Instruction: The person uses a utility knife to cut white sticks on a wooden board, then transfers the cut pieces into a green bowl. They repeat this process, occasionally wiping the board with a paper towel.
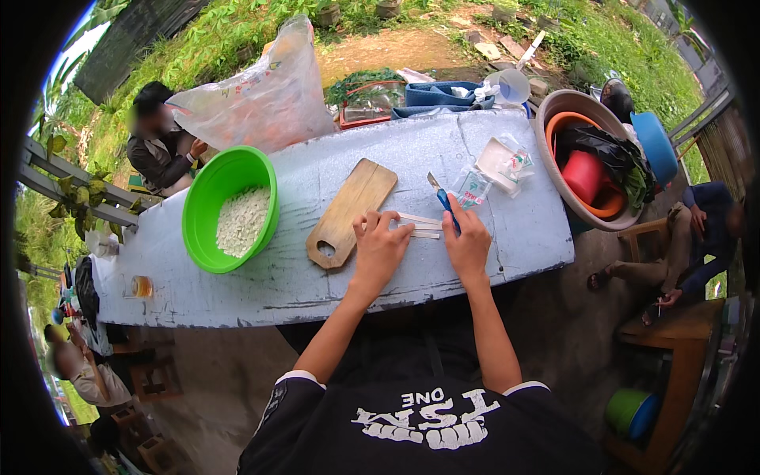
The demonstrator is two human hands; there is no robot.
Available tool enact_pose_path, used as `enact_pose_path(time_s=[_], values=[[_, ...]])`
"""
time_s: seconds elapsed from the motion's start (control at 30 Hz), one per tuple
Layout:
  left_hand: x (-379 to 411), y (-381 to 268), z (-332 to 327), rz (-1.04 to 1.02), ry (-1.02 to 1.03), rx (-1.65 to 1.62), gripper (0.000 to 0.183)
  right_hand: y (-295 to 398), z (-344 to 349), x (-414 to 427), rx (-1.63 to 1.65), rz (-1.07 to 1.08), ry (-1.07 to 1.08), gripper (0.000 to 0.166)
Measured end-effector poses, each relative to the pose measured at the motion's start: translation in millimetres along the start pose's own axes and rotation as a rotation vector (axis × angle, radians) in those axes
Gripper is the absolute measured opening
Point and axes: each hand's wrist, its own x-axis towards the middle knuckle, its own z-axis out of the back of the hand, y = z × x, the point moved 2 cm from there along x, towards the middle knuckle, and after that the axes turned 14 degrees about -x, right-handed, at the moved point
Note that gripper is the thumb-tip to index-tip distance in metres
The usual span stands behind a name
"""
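Note:
My left hand (380,246) has its thumb and curled fingers on the left ends of several thin white strips (425,227), which lie over the table top. A small knife (440,191) with a blue handle is in my right hand (468,243), its blade pointing away from me. Left of my hands, a wooden cutting board (351,214) with a hole in its handle lies flat. The bright green basin (196,222) farther left holds a heap of small white pieces (243,221). Beyond the knife are a pale block in clear wrapping (497,165) and a printed plastic wrapper (469,187).
The pale table (219,303) bears a glass of amber liquid (141,286) at its left. A large plastic bag (267,95) stands along the far edge. Nested tubs (549,160) adjoin the right end. People sit at far left (160,160), lower left (98,380) and right (706,237).

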Motion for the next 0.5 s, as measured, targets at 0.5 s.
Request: enact_pose_path(time_s=[0.5], values=[[-9, 0, 65, 0.210, -0.316, -0.295, 0.009, 4, 4, -3, 0.143, 0.011, -0.011, 0.038]])
